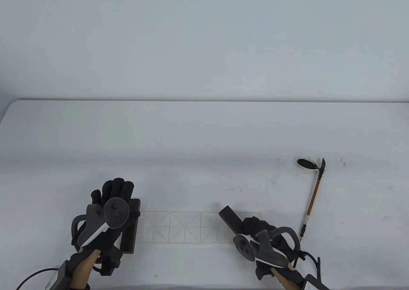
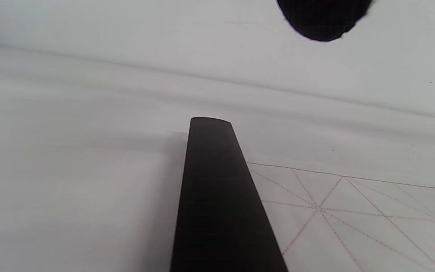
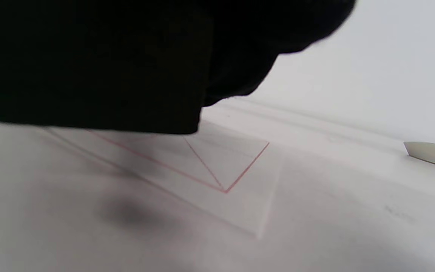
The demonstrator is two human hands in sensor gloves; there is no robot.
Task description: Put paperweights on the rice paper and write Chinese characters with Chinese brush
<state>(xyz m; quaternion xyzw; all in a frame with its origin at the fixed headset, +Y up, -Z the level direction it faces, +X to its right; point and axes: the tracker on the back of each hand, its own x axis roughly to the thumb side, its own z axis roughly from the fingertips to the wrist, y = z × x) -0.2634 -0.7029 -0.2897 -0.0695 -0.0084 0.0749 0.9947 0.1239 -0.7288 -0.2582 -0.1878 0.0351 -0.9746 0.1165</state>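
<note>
At the table's seven o'clock, the left hand (image 1: 108, 213) in its black sensor glove hovers over the first long, dark, matte rectangular paperweight bar (image 1: 130, 227), fingers extended and relaxed rather than curled round it; the left wrist view shows this bar lying flat along the left edge of the thin, pale rice paper sheet printed with a faint red grid of squares and diagonals (image 1: 191, 227), so that end looks weighted already. The sheet sits flat at the table's six o'clock, between the two hands. At five o'clock, the right hand (image 1: 260, 235) grips the second dark rectangular paperweight bar (image 1: 230, 219), fingers curled round its near end, with the far end tilted up and poised above the paper's right edge, not yet resting. I judge the step in hand to be setting down this second weight; the next move calls for lowering it square onto the right margin without creasing the flimsy sheet. Further right, at four o'clock, lies the slender bamboo-handled Chinese brush (image 1: 312, 197), its dark bristle tip just beside a small white oval dish of black ink (image 1: 307, 163).
</note>
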